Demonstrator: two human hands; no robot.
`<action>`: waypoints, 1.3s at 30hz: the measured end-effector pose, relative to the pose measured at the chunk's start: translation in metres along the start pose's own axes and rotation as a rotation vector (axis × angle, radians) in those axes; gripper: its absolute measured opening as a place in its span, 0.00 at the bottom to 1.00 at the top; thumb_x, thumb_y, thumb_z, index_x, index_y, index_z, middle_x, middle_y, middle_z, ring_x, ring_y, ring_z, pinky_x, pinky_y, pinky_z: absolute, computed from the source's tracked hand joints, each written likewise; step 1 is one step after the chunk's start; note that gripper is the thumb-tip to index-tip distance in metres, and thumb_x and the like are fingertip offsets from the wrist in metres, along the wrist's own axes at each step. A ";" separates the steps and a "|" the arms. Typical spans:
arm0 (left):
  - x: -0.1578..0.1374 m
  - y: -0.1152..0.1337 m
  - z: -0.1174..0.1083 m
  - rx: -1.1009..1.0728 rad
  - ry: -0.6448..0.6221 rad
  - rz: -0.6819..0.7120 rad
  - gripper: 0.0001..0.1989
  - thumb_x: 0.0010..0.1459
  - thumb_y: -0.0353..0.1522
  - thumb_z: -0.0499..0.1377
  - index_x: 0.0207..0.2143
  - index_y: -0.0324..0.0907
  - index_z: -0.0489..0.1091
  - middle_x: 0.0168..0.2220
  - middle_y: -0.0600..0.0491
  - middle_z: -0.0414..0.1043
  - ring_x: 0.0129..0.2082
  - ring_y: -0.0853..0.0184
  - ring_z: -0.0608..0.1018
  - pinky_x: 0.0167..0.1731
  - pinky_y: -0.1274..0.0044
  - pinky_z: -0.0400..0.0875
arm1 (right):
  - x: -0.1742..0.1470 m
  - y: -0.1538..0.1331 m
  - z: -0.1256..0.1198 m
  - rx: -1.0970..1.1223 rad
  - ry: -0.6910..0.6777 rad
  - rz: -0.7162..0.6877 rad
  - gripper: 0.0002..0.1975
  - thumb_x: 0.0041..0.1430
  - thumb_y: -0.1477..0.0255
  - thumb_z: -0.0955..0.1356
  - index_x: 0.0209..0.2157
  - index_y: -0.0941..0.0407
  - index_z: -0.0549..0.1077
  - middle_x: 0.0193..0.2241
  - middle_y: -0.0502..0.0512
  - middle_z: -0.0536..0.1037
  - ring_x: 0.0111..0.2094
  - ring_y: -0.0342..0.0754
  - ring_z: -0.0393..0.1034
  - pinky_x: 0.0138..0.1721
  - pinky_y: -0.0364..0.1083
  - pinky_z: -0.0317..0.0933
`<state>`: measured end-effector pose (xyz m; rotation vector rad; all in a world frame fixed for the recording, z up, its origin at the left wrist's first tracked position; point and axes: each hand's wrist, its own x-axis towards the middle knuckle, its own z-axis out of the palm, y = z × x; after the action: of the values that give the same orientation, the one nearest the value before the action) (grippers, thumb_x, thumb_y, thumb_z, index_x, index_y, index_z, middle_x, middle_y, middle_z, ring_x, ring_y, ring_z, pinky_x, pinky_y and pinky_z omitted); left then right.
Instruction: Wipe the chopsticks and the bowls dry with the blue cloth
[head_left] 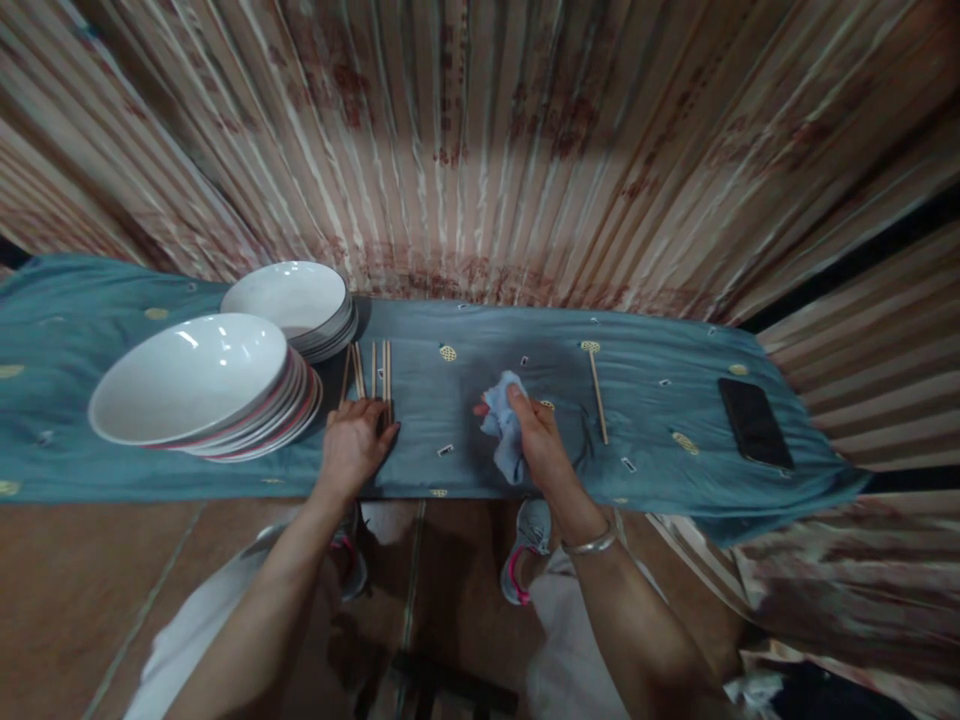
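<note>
My left hand [352,450] rests on the tabletop with its fingers curled over the near ends of several wooden chopsticks [374,370]. They lie side by side, pointing away from me, and their lower ends are hidden under my fingers. In my right hand [538,430] is a crumpled light blue cloth [506,425], pinched under the thumb a little above the table. To the right of that hand, a single chopstick [598,395] lies apart from the others.
A stack of large white bowls [195,380] stands at the left, with smaller stacked bowls [289,300] behind it. A black phone [754,422] lies on the right part of the narrow table with its teal cloth [442,465]. Pleated curtains [480,150] hang behind.
</note>
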<state>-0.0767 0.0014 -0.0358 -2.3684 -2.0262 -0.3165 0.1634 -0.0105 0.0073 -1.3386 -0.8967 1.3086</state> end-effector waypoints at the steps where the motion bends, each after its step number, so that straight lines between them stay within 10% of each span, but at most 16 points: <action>1: 0.000 0.000 0.000 0.006 -0.002 0.000 0.14 0.59 0.38 0.55 0.44 0.43 0.72 0.42 0.44 0.77 0.45 0.53 0.74 0.43 0.66 0.65 | 0.000 0.000 0.000 0.000 0.000 0.002 0.30 0.48 0.43 0.67 0.28 0.58 0.79 0.26 0.58 0.82 0.26 0.47 0.75 0.25 0.42 0.65; 14: -0.002 0.021 0.001 -0.073 -0.041 0.014 0.13 0.58 0.31 0.52 0.42 0.40 0.72 0.37 0.44 0.75 0.43 0.54 0.75 0.45 0.68 0.69 | -0.006 -0.002 0.011 0.127 -0.048 0.065 0.29 0.44 0.43 0.69 0.28 0.57 0.78 0.24 0.56 0.81 0.24 0.46 0.73 0.26 0.43 0.65; 20: -0.004 0.035 0.005 -0.074 -0.047 0.102 0.14 0.59 0.30 0.51 0.44 0.38 0.72 0.39 0.43 0.74 0.44 0.54 0.74 0.45 0.68 0.70 | 0.002 -0.006 0.013 0.515 -0.094 0.331 0.25 0.59 0.47 0.62 0.34 0.54 0.75 0.30 0.55 0.81 0.34 0.50 0.76 0.33 0.46 0.70; 30: 0.006 0.040 0.006 -0.152 -0.125 0.064 0.16 0.61 0.30 0.50 0.46 0.37 0.73 0.40 0.41 0.75 0.45 0.55 0.77 0.44 0.69 0.71 | 0.009 -0.002 0.008 0.817 -0.174 0.390 0.11 0.54 0.73 0.64 0.40 0.55 0.73 0.34 0.55 0.81 0.38 0.49 0.76 0.37 0.47 0.72; 39: 0.021 0.025 0.014 -0.898 0.000 -0.234 0.07 0.51 0.36 0.59 0.29 0.42 0.74 0.28 0.52 0.74 0.29 0.64 0.76 0.34 0.73 0.70 | 0.024 -0.001 0.002 0.866 -0.154 0.218 0.13 0.47 0.68 0.65 0.35 0.53 0.76 0.35 0.54 0.81 0.45 0.50 0.73 0.46 0.49 0.68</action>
<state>-0.0471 0.0193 -0.0434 -2.4556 -2.5164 -1.5054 0.1645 0.0133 0.0030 -0.6615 -0.2010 1.7095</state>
